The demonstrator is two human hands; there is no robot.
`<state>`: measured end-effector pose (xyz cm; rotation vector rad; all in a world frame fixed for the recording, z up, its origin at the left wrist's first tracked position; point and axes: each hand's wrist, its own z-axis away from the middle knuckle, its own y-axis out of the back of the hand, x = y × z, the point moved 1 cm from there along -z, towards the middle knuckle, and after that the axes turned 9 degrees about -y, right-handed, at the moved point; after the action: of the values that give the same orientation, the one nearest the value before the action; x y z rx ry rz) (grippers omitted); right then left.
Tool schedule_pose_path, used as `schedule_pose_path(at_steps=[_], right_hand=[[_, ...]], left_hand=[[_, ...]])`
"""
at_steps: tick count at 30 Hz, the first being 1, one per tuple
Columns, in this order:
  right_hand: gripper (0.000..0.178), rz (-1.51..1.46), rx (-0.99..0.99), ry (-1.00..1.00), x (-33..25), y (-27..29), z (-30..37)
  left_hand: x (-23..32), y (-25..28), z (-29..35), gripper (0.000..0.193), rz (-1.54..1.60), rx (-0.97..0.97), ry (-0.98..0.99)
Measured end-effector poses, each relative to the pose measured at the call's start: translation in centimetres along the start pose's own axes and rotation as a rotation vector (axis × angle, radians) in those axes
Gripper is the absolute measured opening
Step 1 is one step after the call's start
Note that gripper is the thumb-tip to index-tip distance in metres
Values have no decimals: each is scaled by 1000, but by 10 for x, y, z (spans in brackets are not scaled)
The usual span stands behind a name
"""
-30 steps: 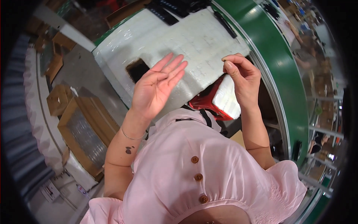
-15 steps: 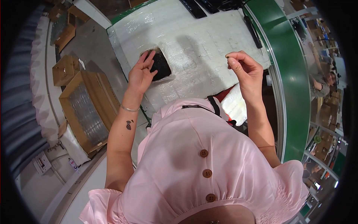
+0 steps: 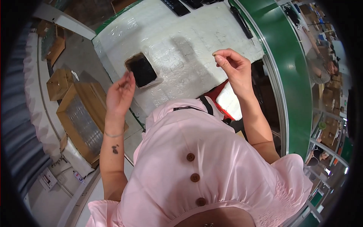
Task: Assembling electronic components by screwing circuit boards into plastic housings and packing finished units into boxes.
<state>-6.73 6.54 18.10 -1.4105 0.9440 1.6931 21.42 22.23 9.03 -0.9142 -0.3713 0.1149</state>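
Left hand: your left hand (image 3: 120,94) hangs raised at the near left edge of the white wrapped table (image 3: 196,41), fingers loosely curled and holding nothing that you can see. Its fingertips are just beside the dark square piece (image 3: 141,70) and seem not to touch it.

Right hand: your right hand (image 3: 232,68) is lifted over the right part of the table, thumb and forefinger pinched together. A very small pale thing (image 3: 214,54) shows at the fingertips; what it is cannot be told, it is too small.

Dark square piece: it lies flat in a brown-edged opening at the near left of the table, slightly turned, well apart from your right hand.

Step in hand: you look to be between picking and placing, with the small thing gripped in the right hand and the left poised at the dark piece.

Next move: as a judgement, bringing the two together calls for steadying the dark piece with your left fingers and carrying the pinch leftward across the table without loosening it.

Risk: so small a thing would slip easily from a light pinch and be hard to find on the crinkled white wrap.

Surroundings: a green belt (image 3: 291,64) runs along the right, black flat items (image 3: 176,5) lie at the far edge, and open cardboard boxes (image 3: 79,121) stand on the floor at the left.
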Motion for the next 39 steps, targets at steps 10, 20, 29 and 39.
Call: schedule_pose_path(at_steps=[10,20,29,39], right_hand=[[10,97,27,-72,-5,8,-7],[11,505,39,1093,-210,-19,-16],[14,674,146,1440,-401,-98,-159],[13,345,-134,1204,-297,-70,-66]], left_hand=[[19,16,34,29,-128,7,-68],[161,-105,117,17,-961,-224,-1514],[328,-53,113,58,-2111,1500,-1662],[93,161,42,38,-1371,316,-650]])
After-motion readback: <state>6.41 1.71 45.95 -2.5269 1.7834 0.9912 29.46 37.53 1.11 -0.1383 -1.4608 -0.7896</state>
